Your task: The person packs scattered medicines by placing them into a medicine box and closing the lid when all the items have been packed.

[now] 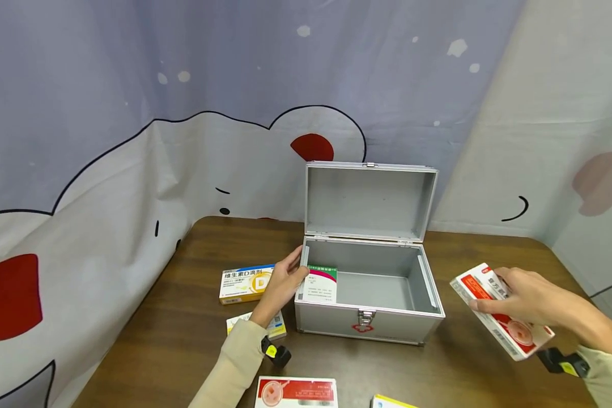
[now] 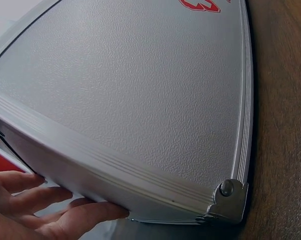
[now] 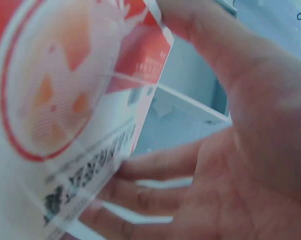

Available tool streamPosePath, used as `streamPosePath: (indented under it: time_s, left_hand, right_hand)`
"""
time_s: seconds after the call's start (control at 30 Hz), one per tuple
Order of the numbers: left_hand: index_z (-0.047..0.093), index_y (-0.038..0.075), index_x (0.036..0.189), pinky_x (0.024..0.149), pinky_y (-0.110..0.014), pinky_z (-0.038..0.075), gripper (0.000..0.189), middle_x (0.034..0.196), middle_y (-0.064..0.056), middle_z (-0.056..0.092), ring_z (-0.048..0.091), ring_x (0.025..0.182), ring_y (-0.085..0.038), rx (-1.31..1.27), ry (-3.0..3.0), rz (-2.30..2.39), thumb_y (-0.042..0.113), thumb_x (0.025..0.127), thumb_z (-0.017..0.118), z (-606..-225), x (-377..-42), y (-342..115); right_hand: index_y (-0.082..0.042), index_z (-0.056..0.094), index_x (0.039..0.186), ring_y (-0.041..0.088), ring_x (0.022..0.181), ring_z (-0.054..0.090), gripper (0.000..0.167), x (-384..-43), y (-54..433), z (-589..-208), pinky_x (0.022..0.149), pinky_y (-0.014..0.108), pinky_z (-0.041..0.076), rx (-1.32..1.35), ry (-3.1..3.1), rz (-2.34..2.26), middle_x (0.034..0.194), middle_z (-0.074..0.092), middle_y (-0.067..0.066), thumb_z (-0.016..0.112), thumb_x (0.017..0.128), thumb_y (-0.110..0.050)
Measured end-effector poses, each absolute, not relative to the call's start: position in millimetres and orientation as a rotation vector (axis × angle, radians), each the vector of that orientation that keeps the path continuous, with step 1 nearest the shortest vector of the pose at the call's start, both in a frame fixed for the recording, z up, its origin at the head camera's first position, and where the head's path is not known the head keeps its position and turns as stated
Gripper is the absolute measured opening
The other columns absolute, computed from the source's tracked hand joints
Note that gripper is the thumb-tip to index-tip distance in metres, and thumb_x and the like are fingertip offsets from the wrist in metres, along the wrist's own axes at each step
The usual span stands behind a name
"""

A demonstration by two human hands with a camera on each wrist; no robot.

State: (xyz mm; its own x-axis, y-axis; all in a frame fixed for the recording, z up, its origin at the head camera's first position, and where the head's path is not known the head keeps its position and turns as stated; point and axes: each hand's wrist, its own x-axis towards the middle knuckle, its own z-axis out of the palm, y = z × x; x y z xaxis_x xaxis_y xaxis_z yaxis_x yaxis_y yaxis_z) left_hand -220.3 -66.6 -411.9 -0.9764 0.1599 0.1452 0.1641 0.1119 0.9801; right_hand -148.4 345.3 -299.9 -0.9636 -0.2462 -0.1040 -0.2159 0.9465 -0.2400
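Observation:
A silver metal case [image 1: 331,326] stands with its lid [image 1: 369,201] raised. Inside its left end, a green and white medicine box [image 1: 320,286] leans upright. My left hand [image 1: 281,286] rests against the left side of the case near the rim; in the left wrist view its fingers [image 2: 90,212] touch the side wall. To the right of the case, my right hand [image 1: 532,297] holds a red and white medicine box [image 1: 522,334] tilted above the table, thumb on one face. That box [image 3: 55,100] looks blurred in the right wrist view.
Left of the case lie a yellow and white vitamin D box [image 1: 242,285] and another yellow-edged box [image 1: 277,327], partly behind my left wrist. Nearer the front are a red and white box [image 1: 297,392] and a yellow-edged box [image 1: 390,403], cut off by the frame. A curtain [image 1: 224,147] hangs behind.

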Motion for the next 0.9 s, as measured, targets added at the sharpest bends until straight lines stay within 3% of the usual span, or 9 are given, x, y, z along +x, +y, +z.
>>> streamPosePath:
  time_s: [0.23,0.6,0.9]
  left_hand:
    - [0.031,-0.001,0.141,0.102,-0.039,0.033,0.057,0.142,-0.017,0.036,0.038,0.128,-0.028,-0.34,-2.346,-2.103,0.007,0.088,0.052,-405,-217,-68]
    - [0.034,0.008,0.142,0.099,-0.04,0.038,0.057,0.142,-0.011,0.039,0.051,0.115,-0.029,-0.268,-2.391,-2.007,0.011,0.088,0.052,-415,-220,-63]
    - [0.032,0.003,0.142,0.092,-0.037,0.045,0.057,0.14,-0.016,0.04,0.056,0.107,-0.03,-0.31,-2.393,-2.038,0.01,0.088,0.051,-401,-212,-67]
  right_hand:
    - [-0.008,0.053,0.074,0.015,0.05,0.053,0.055,-155,327,-279,0.045,0.029,0.041,-0.073,2.852,-0.448,0.059,0.055,0.002,0.056,0.078,-0.062]
    - [-0.005,0.051,0.072,0.015,0.05,0.054,0.059,-188,294,-261,0.046,0.029,0.043,-0.113,2.852,-0.408,0.064,0.054,0.005,0.055,0.078,-0.064]
    - [-0.006,0.054,0.074,0.015,0.051,0.058,0.055,-212,257,-253,0.05,0.034,0.051,-0.137,2.675,-0.542,0.064,0.058,0.005,0.054,0.08,-0.06]
